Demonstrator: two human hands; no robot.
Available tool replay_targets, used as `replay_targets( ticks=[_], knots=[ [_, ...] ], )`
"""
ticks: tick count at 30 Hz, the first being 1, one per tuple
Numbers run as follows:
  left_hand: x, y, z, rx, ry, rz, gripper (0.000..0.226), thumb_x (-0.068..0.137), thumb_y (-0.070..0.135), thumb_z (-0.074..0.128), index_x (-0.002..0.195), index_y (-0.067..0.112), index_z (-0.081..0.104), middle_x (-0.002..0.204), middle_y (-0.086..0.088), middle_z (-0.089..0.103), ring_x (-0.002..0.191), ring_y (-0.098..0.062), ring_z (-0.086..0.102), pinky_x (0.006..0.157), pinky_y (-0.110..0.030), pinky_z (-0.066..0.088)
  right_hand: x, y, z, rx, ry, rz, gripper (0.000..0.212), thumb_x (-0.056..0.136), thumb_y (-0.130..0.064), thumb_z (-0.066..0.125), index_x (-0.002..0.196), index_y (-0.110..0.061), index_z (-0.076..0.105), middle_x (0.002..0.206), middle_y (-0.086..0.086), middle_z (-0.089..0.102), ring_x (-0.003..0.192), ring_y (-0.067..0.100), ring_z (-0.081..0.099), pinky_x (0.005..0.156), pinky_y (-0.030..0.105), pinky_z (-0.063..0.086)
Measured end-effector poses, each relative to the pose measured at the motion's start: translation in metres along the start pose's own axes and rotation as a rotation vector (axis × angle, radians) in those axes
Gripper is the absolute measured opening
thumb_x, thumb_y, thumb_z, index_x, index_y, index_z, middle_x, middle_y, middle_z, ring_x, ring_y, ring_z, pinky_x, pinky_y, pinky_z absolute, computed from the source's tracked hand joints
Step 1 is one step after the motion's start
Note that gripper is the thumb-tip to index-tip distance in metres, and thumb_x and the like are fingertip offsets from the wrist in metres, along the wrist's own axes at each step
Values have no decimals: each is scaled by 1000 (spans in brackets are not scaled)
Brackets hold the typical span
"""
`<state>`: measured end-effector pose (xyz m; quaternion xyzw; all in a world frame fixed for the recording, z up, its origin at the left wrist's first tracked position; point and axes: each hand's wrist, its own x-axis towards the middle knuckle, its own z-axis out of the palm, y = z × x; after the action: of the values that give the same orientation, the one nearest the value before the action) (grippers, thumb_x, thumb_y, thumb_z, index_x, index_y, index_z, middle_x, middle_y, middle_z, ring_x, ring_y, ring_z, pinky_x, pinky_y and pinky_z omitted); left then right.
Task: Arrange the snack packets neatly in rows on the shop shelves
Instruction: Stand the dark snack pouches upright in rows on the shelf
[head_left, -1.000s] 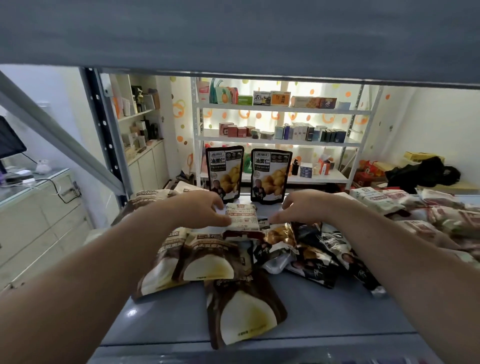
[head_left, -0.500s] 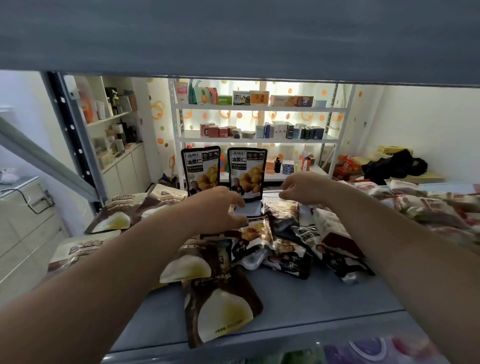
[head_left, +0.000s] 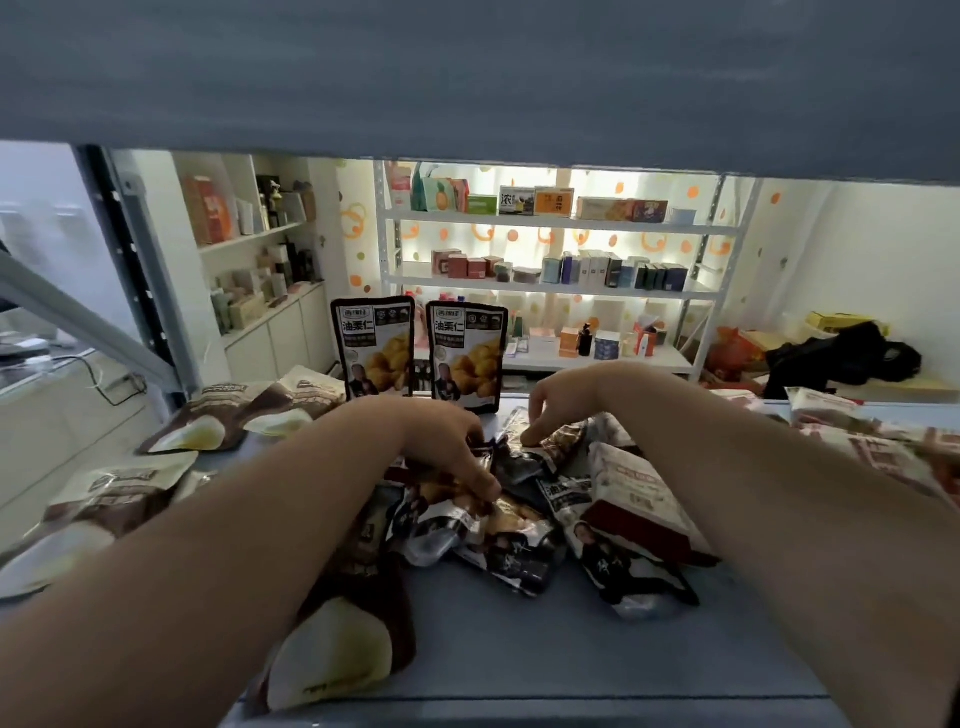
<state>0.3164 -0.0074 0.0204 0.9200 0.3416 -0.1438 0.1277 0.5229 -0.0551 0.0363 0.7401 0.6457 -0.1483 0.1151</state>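
Observation:
Two black chestnut packets stand upright side by side at the back of the grey shelf (head_left: 519, 649), the left packet (head_left: 373, 347) and the right packet (head_left: 466, 356). In front of them lies a jumbled heap of black packets (head_left: 498, 540). My left hand (head_left: 447, 441) reaches into the heap, fingers curled down on a black packet. My right hand (head_left: 558, 402) touches another dark packet (head_left: 556, 441) at the heap's far side with bent fingers. A white and dark red packet (head_left: 634, 499) lies against my right forearm. Brown and cream packets (head_left: 332, 660) lie at the front left.
More brown and cream packets (head_left: 208, 421) spread over the shelf's left side, and red and white packets (head_left: 883, 441) pile at the right. The shelf above (head_left: 467, 78) hangs low overhead. A slanted metal brace (head_left: 88, 322) and upright stand at left. Stocked shelves (head_left: 550, 291) stand behind.
Both hands have dropped from near the standing packets into the heap. My left hand moved down and right onto a black packet; my right hand lowered onto a dark packet. The view shifted left.

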Motion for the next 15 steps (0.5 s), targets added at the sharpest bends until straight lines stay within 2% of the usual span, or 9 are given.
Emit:
replay_targets(
  ticks=[2,4,7,9,12,15],
  knots=[
    [3,0,1,-48,57,6,115,31,94,65,129,35,49,125,12,51,112,-16,51,98,-42,47,3,3,0,84,-56,5,74,76,-63,72,133,-20,54,131,4,55,114,25,53,90,37,44],
    [3,2,0,-88,125,37,97,44,85,70,124,34,51,117,13,51,105,-13,52,94,-38,49,3,6,-3,183,-92,13,94,73,-59,77,149,-22,37,146,8,44,125,30,48,99,44,45],
    [3,6,-6,-135,199,105,58,63,67,76,107,37,55,106,15,54,96,-10,55,82,-30,49,3,8,-6,243,-86,10,105,70,-51,84,153,-25,26,154,7,34,132,32,43,104,48,44],
    [0,7,-13,-198,225,135,36,69,58,78,92,44,54,101,14,58,89,-10,60,72,-27,51,3,7,-7,182,-47,-9,102,71,-48,84,153,-20,29,154,7,36,131,31,44,104,45,45],
    [-12,6,-25,-251,276,169,26,73,56,76,86,48,55,93,14,61,81,-9,62,62,-23,46,2,6,-10,51,72,-38,90,71,-50,83,143,-11,45,142,8,50,124,28,50,100,37,46],
    [-31,1,-41,-313,333,170,26,74,57,75,89,44,59,82,16,63,75,-2,58,62,-26,41,-3,8,-19,29,129,-66,64,70,-53,82,113,-9,66,112,3,64,102,22,59,80,27,45]
  ],
)
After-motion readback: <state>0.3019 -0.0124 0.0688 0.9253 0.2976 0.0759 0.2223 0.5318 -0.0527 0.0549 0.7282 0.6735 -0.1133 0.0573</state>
